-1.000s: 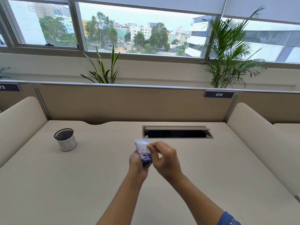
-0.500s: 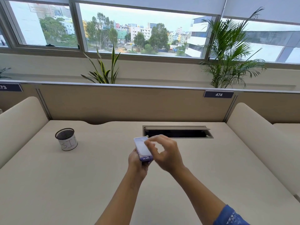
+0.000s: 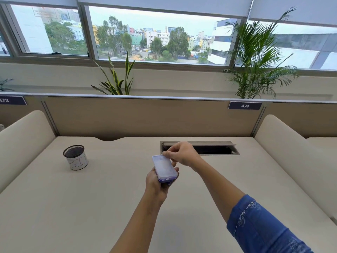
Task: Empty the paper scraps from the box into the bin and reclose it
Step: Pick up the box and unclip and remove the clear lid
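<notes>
A small purple box (image 3: pixel 165 169) with a pale lid is held above the middle of the desk. My left hand (image 3: pixel 158 183) grips it from underneath. My right hand (image 3: pixel 180 153) pinches the far edge of the lid with its fingertips. The lid lies flat on the box and nothing inside shows. The bin (image 3: pixel 75 157), a small black mesh cup with a white band marked "BIN", stands on the desk to the far left, well apart from both hands.
The beige desk (image 3: pixel 91 207) has an open cable hatch (image 3: pixel 209 149) just behind my right hand. Padded dividers (image 3: pixel 291 157) flank both sides, and a partition panel (image 3: pixel 145 117) runs along the back with plants behind it.
My right hand slid from the box's near side up to its far edge. The lid now covers the patterned inside that showed a second ago. The box rose slightly.
</notes>
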Demonstrator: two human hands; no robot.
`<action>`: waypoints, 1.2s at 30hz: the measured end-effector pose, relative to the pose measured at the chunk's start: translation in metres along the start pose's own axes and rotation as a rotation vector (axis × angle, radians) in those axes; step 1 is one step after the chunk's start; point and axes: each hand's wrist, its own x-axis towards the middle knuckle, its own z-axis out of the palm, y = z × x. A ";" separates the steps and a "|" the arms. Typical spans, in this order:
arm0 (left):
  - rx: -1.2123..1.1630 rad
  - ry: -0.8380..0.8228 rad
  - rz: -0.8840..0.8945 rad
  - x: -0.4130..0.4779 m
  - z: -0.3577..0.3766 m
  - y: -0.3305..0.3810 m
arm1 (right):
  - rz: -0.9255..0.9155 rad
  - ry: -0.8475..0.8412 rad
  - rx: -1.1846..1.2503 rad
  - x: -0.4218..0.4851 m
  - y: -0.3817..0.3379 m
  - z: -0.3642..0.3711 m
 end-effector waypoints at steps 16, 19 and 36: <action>-0.023 -0.011 -0.009 0.005 -0.004 -0.002 | -0.060 0.125 0.012 -0.005 -0.008 0.006; -0.012 -0.010 -0.016 0.005 -0.005 -0.001 | -0.031 0.098 0.055 -0.006 -0.009 0.005; -0.037 -0.009 -0.018 0.001 -0.006 0.005 | 0.261 -0.088 0.445 -0.009 -0.010 -0.010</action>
